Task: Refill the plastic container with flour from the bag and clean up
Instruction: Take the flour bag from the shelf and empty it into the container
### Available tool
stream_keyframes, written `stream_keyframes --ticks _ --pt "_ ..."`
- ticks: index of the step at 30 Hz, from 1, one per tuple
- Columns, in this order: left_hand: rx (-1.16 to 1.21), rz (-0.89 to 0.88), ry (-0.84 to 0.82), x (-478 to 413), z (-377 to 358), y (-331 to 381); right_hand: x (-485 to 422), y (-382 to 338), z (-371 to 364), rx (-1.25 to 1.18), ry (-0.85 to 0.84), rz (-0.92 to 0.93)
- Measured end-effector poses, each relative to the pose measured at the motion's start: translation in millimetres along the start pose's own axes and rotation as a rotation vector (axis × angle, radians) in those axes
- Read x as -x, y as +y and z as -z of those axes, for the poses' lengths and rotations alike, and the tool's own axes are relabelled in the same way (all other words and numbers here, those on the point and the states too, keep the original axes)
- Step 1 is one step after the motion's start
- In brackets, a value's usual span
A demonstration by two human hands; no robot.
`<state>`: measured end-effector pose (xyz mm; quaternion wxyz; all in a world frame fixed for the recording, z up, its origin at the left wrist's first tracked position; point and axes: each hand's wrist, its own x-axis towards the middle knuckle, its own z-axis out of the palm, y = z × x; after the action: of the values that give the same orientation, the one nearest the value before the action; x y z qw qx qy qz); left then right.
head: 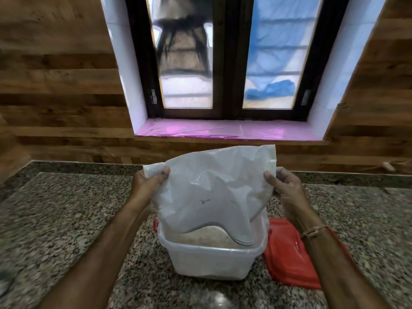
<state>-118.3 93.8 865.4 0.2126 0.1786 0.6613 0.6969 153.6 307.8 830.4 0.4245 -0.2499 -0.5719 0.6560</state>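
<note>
A white woven flour bag (211,192) hangs upside down over a clear plastic container (211,259) on the granite counter. The bag's lower open end dips inside the container's rim. Pale flour lies in the bottom of the container. My left hand (148,181) pinches the bag's upper left corner. My right hand (283,186) grips the bag's upper right edge. The bag looks slack and mostly flat.
A red lid (289,253) lies on the counter (55,219) just right of the container, partly under my right forearm. A wood-panelled wall and a window with a pink-lined sill (223,130) stand behind. A dark blurred object (5,282) sits at the left edge.
</note>
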Motion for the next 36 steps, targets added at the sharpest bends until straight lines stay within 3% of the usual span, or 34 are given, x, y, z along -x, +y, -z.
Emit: stream_keyframes --ticks 3,9,16,20,24,30,34,36 --pt "0.048 0.003 0.072 7.4 -5.1 -1.2 -7.8 -4.4 -0.8 0.056 -0.025 0.051" --pt "0.087 0.081 0.205 23.8 -16.6 -19.0 -5.1 -9.2 -19.1 0.039 -0.072 -0.028" --pt "0.181 0.16 0.256 28.5 -19.0 -27.0 29.3 18.6 -37.3 0.592 0.126 0.312" --pt "0.205 0.166 0.236 34.8 -22.0 -24.6 50.3 46.6 -51.7 0.763 0.019 0.254" --pt "0.207 0.193 0.215 37.2 -16.7 -27.0 30.9 43.7 -57.5 0.742 0.134 0.142" --pt "0.124 0.143 0.294 40.6 -13.3 -33.5 32.7 31.2 -66.9 0.739 0.064 0.111" --pt "0.108 0.098 0.353 38.8 -17.8 -39.5 44.2 21.6 -60.5 0.091 -0.221 -0.158" --pt "0.114 0.093 0.339 38.7 -23.7 -40.6 40.5 23.1 -54.0 0.031 -0.217 -0.234"
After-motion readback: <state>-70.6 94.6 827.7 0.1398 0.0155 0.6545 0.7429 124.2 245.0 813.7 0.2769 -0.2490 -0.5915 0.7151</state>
